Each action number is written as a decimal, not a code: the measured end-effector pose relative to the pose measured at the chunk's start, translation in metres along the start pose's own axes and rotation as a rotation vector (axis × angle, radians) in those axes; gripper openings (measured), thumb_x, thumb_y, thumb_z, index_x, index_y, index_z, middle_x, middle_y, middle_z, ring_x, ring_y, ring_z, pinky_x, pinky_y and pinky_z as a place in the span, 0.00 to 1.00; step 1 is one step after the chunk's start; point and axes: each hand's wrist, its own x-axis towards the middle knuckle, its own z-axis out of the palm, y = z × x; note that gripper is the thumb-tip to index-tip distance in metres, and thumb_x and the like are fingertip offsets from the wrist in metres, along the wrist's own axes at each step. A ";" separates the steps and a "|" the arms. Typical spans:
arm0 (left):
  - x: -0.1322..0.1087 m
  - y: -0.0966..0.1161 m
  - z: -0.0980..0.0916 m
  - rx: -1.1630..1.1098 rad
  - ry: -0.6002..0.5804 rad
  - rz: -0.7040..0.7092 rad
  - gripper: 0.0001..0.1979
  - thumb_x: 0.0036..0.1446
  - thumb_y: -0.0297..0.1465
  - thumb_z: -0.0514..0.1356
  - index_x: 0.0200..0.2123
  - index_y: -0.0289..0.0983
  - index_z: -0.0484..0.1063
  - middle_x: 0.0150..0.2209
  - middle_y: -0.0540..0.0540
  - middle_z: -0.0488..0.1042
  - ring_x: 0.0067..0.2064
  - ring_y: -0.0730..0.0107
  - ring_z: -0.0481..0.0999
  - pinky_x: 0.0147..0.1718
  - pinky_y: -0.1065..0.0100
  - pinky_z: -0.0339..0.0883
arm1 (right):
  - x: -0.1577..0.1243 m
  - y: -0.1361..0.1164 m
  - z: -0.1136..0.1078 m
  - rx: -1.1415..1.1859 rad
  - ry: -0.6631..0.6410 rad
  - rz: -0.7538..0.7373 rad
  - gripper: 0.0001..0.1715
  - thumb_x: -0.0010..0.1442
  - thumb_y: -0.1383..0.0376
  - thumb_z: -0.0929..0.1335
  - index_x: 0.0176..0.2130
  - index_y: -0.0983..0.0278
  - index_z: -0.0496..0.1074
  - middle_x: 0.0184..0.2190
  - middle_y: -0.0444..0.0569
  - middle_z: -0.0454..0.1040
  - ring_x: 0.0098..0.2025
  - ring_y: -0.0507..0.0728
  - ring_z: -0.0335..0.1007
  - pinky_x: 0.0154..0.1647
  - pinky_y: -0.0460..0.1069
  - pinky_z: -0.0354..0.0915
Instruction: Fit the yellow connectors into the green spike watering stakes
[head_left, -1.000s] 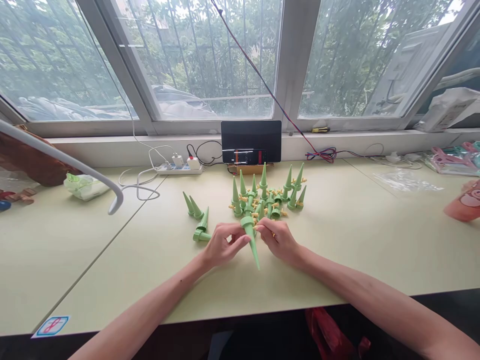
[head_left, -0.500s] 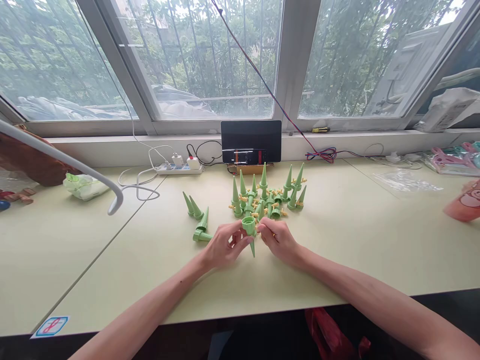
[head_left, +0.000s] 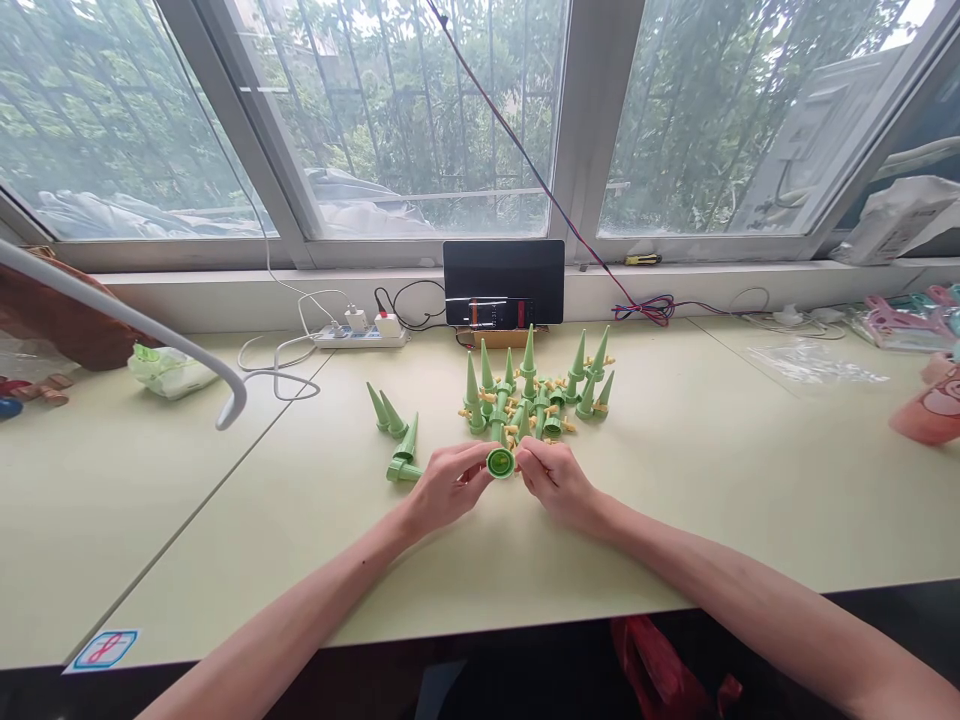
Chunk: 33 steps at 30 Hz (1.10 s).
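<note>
A green cone-shaped plastic spike (head_left: 500,462) is held between both my hands, its round open end turned toward me. My left hand (head_left: 444,487) pinches its left side, fingers closed. My right hand (head_left: 556,483) pinches the right side, fingers closed. Just behind them stands a cluster of several green spikes with small yellow valves (head_left: 534,395), tips up. To the left, a few plain green spikes (head_left: 395,432) sit on the pale green table (head_left: 675,480), some upright, one lying down.
A dark tablet (head_left: 503,283) leans on the window ledge, with a power strip (head_left: 361,336) and cables to its left. A white lamp arm (head_left: 135,330) curves over the left side. A clear plastic bag (head_left: 814,362) and an orange object (head_left: 930,405) lie at the right.
The spike pointed its tip down toward me; both hands have rotated it so the tip points away and its open round end faces me.
</note>
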 end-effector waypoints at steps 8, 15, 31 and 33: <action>0.002 0.004 0.001 0.009 0.115 -0.071 0.09 0.62 0.28 0.58 0.46 0.38 0.72 0.29 0.51 0.75 0.20 0.81 0.63 0.21 0.77 0.62 | 0.000 -0.003 0.002 -0.009 0.048 0.000 0.25 0.72 0.51 0.55 0.28 0.60 0.57 0.18 0.40 0.58 0.19 0.50 0.53 0.21 0.46 0.53; 0.007 0.012 -0.007 -0.119 0.127 -0.138 0.12 0.65 0.32 0.55 0.28 0.36 0.66 0.21 0.53 0.66 0.20 0.80 0.63 0.19 0.76 0.58 | 0.000 -0.003 0.002 -0.003 0.112 -0.020 0.24 0.73 0.51 0.55 0.29 0.60 0.58 0.18 0.40 0.59 0.19 0.50 0.54 0.21 0.46 0.54; 0.005 0.009 -0.008 -0.323 -0.062 -0.176 0.30 0.69 0.45 0.48 0.18 0.34 0.65 0.16 0.50 0.63 0.19 0.77 0.62 0.20 0.73 0.55 | 0.001 -0.004 0.000 -0.048 -0.009 -0.097 0.21 0.73 0.56 0.57 0.30 0.63 0.63 0.20 0.39 0.57 0.21 0.49 0.51 0.23 0.45 0.51; 0.007 0.011 -0.010 -0.320 -0.069 -0.144 0.28 0.69 0.43 0.49 0.18 0.34 0.64 0.17 0.51 0.62 0.20 0.77 0.60 0.21 0.73 0.53 | 0.001 -0.002 0.000 -0.039 -0.007 -0.088 0.21 0.73 0.56 0.58 0.30 0.62 0.63 0.19 0.38 0.56 0.21 0.49 0.50 0.23 0.45 0.50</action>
